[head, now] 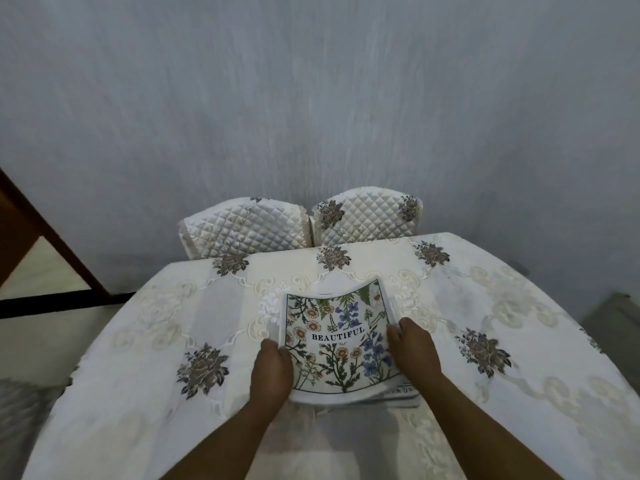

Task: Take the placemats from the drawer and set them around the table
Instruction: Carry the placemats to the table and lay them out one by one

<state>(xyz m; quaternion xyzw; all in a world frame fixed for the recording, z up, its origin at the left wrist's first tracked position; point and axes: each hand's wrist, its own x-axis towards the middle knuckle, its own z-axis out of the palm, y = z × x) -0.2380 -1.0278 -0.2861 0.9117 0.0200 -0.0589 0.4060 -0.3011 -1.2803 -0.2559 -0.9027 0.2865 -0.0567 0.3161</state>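
Observation:
A stack of white placemats (337,336) printed with flowers and the word BEAUTIFUL lies on the middle of the table (138,341), which wears a cream embroidered cloth. My left hand (272,370) grips the stack's left edge. At the right edge my right hand (414,344) holds it too, thumb on top. The top mat bows upward at its far end. Layered edges of several mats show at the near right corner.
Two chairs with quilted cream covers (242,226) (367,216) stand tucked against the table's far side, before a grey wall. A dark wooden frame (45,237) leans at the left. Pale floor shows on both sides of the table.

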